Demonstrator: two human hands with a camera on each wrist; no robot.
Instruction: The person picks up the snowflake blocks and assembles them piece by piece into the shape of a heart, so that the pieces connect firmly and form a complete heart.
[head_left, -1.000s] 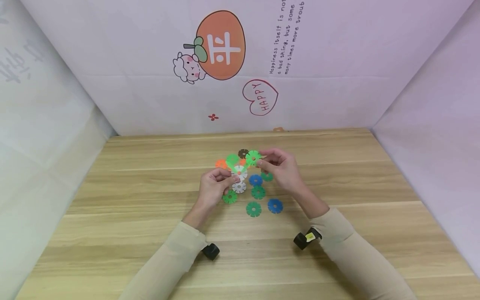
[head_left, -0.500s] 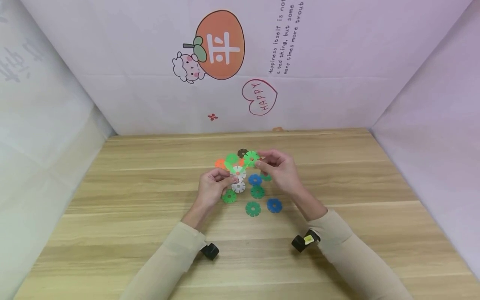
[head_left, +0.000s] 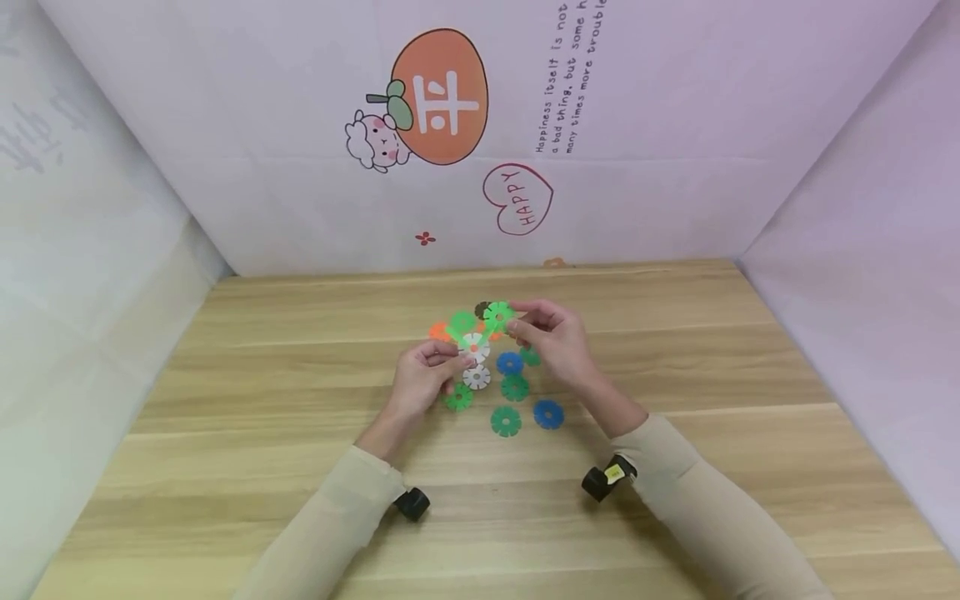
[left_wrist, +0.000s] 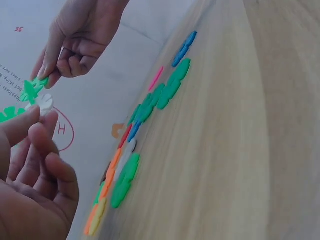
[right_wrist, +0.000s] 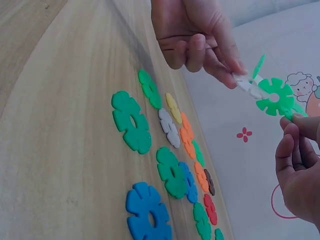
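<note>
Between both hands, raised above the table, is a small joined cluster of slotted plastic snowflake discs. My left hand [head_left: 420,379] pinches its white disc [head_left: 480,344] by the lower edge with thumb and fingers. On the other side, my right hand [head_left: 558,340] pinches a bright green disc [head_left: 496,317] between thumb and index finger. The right wrist view shows a green disc [right_wrist: 275,96] slotted onto the white disc [right_wrist: 246,86], with another green disc [right_wrist: 259,65] standing edge-on. How the pinched green disc fits the rest is partly hidden by fingers.
Loose discs lie flat beneath the hands on the wooden table [head_left: 262,433]: blue [head_left: 548,414], dark green [head_left: 506,421], white [head_left: 476,377], orange [head_left: 438,332] and brown [head_left: 482,310] among them. A printed white cloth [head_left: 637,167] stands behind the table's far edge.
My right hand has shifted slightly left with the green disc, closer to my left hand. Both hands keep their pinches; the loose discs lie as before.
</note>
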